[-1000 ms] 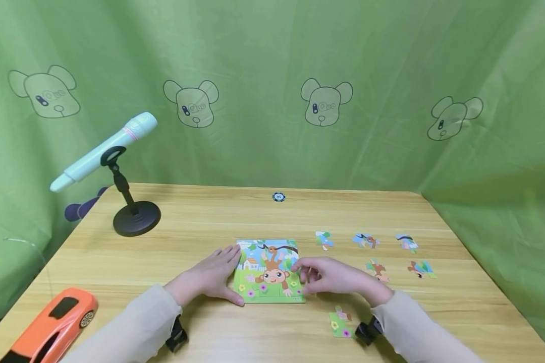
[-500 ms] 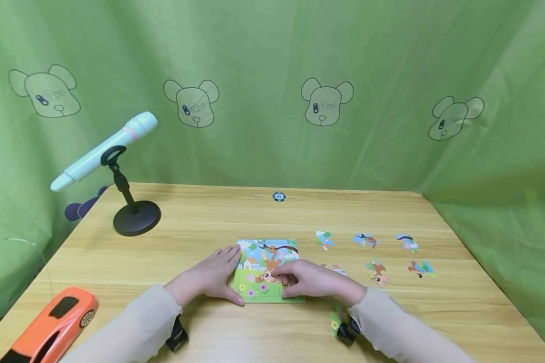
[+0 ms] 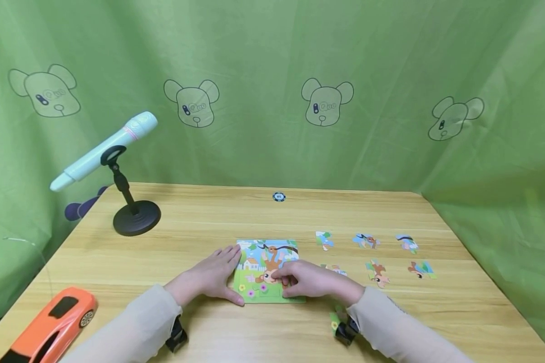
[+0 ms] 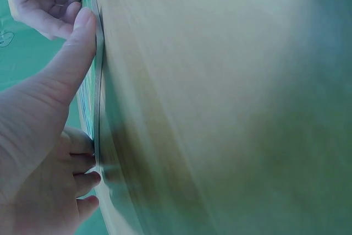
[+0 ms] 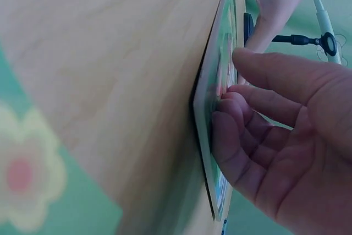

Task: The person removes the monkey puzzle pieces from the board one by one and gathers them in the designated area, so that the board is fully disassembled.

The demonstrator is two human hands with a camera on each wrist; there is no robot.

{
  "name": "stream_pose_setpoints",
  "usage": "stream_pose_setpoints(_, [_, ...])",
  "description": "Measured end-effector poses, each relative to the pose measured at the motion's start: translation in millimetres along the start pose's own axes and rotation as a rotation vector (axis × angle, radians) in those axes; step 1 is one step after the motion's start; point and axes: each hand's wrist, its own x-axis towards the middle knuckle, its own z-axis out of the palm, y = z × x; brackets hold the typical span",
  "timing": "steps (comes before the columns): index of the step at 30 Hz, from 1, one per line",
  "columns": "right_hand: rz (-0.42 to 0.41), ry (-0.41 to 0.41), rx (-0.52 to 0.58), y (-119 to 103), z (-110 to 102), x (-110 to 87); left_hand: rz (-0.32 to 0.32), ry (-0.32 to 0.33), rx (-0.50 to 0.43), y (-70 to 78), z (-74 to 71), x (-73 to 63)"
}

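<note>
In the head view a square jigsaw board (image 3: 250, 285) with a monkey picture lies flat on the wooden table. My left hand (image 3: 211, 275) rests along its left edge, fingers spread and thumb (image 4: 77, 53) at the near corner. Over the right half of the board is my right hand (image 3: 306, 279), fingers bent and tips down on the monkey's face. The right wrist view shows those fingertips (image 5: 220, 122) touching the picture, with a gap between thumb and forefinger. Loose jigsaw pieces (image 3: 365, 240) lie to the right; one flowered piece (image 5: 22, 174) is partly hidden under the right wrist in the head view.
A light blue microphone (image 3: 104, 151) sits on a black stand (image 3: 137, 218) at the back left. An orange toy car (image 3: 56, 322) is at the front left. Near the far table edge lies a round chip (image 3: 279, 196). A green curtain (image 3: 263, 151) surrounds the table.
My right hand has moved left from the board's right edge onto the monkey's face, then stays there. That uncovers a piece behind the wrist. The left hand has not moved.
</note>
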Motion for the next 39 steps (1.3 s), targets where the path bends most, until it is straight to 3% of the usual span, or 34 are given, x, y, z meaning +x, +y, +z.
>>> stream_pose_setpoints(12, [-0.005,0.028,0.135,2.4,-3.2,-1.0,-0.001,0.003,0.004,0.7,-0.4,0.2])
stream_pose_setpoints(20, [0.098,0.105,0.285,3.5,0.8,1.2,0.004,0.005,0.015,-0.5,0.1,0.8])
stream_pose_setpoints(27, [0.144,0.179,0.329,0.9,4.6,5.3,0.011,0.007,0.017,-0.2,-0.1,0.4])
stream_pose_setpoints(39, [0.177,0.184,0.437,1.0,2.7,2.0,0.008,0.002,0.006,-0.3,0.2,0.3])
